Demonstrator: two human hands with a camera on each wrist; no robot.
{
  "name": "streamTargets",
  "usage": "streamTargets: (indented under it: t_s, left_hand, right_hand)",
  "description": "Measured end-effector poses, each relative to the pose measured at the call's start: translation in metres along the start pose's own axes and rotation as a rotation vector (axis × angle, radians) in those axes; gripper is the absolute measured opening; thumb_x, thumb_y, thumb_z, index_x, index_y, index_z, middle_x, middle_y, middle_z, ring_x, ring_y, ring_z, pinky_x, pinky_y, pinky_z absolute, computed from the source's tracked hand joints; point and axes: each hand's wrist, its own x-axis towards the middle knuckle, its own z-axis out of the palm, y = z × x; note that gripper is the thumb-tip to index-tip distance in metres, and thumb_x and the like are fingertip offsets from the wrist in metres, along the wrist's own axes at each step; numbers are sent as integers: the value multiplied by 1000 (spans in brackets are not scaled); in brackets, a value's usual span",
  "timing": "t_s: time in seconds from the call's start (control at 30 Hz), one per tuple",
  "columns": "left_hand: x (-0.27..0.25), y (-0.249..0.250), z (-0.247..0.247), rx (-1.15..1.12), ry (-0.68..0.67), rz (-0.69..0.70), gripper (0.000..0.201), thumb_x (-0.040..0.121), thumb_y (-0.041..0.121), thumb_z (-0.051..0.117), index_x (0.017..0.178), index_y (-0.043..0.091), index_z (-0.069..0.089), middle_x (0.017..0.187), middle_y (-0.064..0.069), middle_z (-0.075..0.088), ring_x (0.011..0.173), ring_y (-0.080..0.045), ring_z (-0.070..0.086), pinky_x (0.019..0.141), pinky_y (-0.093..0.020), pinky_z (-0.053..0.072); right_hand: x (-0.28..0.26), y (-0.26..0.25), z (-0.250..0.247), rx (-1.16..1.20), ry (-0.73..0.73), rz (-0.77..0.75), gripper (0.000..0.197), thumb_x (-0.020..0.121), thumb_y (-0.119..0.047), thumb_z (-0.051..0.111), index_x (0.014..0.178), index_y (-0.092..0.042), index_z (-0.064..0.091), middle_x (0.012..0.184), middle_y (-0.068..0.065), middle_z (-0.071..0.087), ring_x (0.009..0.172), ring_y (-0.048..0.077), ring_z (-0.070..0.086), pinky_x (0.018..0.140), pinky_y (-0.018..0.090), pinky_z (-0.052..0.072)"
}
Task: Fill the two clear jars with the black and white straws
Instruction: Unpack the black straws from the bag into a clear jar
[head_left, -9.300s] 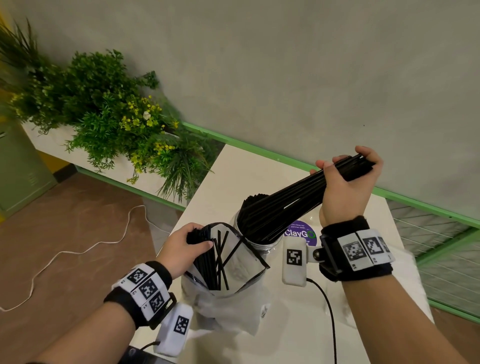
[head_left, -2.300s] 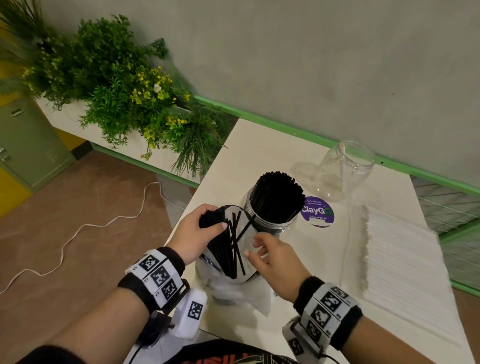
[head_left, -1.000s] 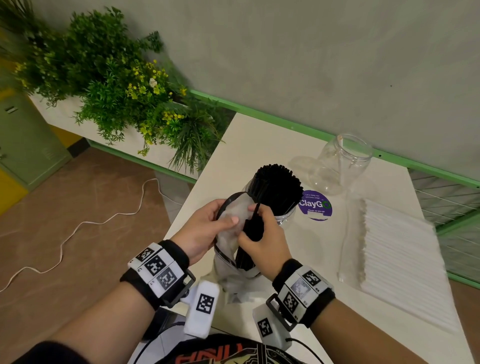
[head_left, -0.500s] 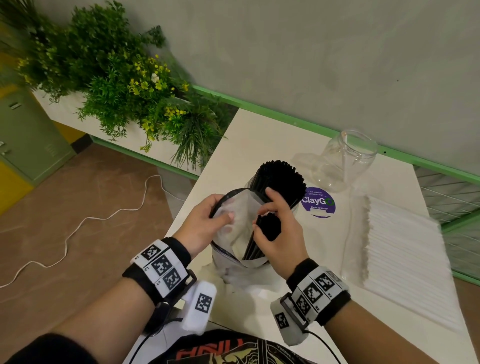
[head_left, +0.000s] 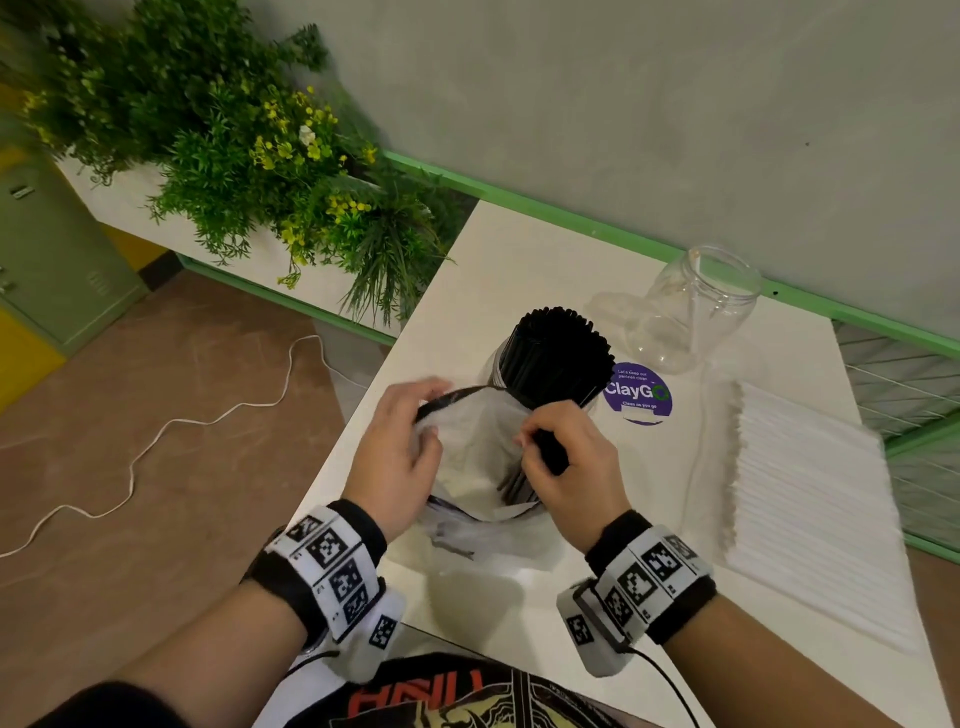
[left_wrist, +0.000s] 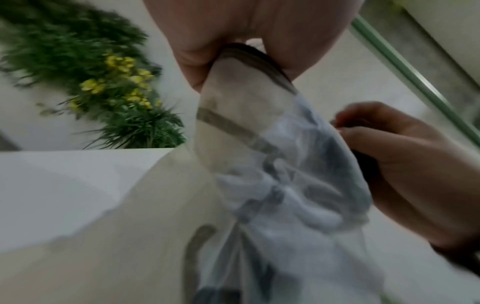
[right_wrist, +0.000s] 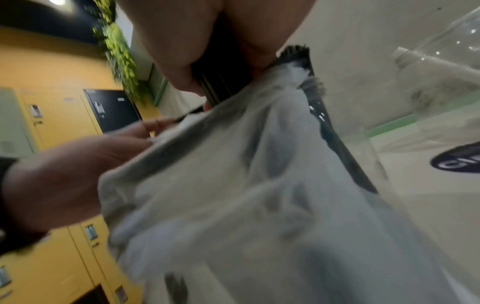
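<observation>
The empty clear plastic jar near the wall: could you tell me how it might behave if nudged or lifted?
The empty clear plastic jar looks thin-walled and holds nothing, so it is probably very light and could slide or tip at a small push. It stands upright with its wide mouth open; on its side, its round body would likely roll across the smooth white table.

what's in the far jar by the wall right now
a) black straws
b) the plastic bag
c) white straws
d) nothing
d: the far jar is clear and empty, while the black straws fill the near jar and the white straws lie stacked on the table.
</observation>
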Motion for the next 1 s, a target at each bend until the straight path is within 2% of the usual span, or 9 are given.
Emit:
streamTargets:
  t_s: [0.1,0.27,0.33,0.43,0.6,0.7,0.8,0.9,1.0]
  left_hand:
    - [-17,-5,8,215,-205,116,41,84,30,51,123,36,43,122,8,43,110,-10,48,94,-23,37]
    - [-40,-32,27,545,-530,89,84,73,63,57,140,29,19,140,5,30,120,-18,38,101,-30,36]
    - [-46,-48,36,665,-643,62,95,71,67,56,145,26,15,145,4,28,123,-21,36,102,-34,37]
    - [-53,-69,47,765,-762,-7,93,75,61,58,148,27,12,151,4,25,130,-23,31,103,-37,34]
    - [-54,-81,54,808,-743,-48,78,80,48,60,145,28,22,148,3,28,129,-25,33,101,-37,36]
    - [-50,-82,56,824,-723,-63,71,80,44,60,142,27,29,143,0,32,124,-26,36,99,-37,39]
    - [-44,-81,56,847,-718,-86,66,82,43,57,140,27,30,141,-2,33,122,-27,37,97,-38,38]
    - [-41,-78,53,858,-700,-144,68,80,48,57,140,29,31,140,0,34,124,-27,35,97,-40,35]
    - [-36,-71,50,824,-706,-219,88,70,63,63,143,31,27,143,2,33,128,-27,32,101,-44,31]
  right_hand:
    - [-11,3,4,77,36,98,44,81,6,64,111,-23,50,92,-7,59,89,8,60,81,21,47]
    - [-18,-5,3,209,118,218,52,81,3,64,116,-27,40,87,-9,63,89,18,66,84,29,50]
    - [-22,-8,3,246,128,265,50,80,0,63,114,-28,40,85,-7,64,88,21,67,85,35,51]
    - [-24,-6,1,350,163,366,49,80,2,63,113,-27,42,83,3,68,88,26,68,87,43,51]
    - [-28,-1,2,458,144,547,27,81,10,65,98,-10,57,84,8,70,88,24,68,85,33,51]
    - [-23,-5,-1,411,90,554,13,81,8,66,83,-4,63,83,8,71,85,20,67,82,27,50]
    - [0,-18,-21,431,110,497,6,82,9,65,84,4,63,83,12,71,85,18,68,81,22,51]
    - [27,-34,-51,480,118,428,16,83,8,63,80,-7,67,83,14,72,87,29,69,86,34,53]
    - [50,-43,-72,598,156,412,28,84,6,62,77,-20,68,81,7,70,87,31,69,86,44,54]
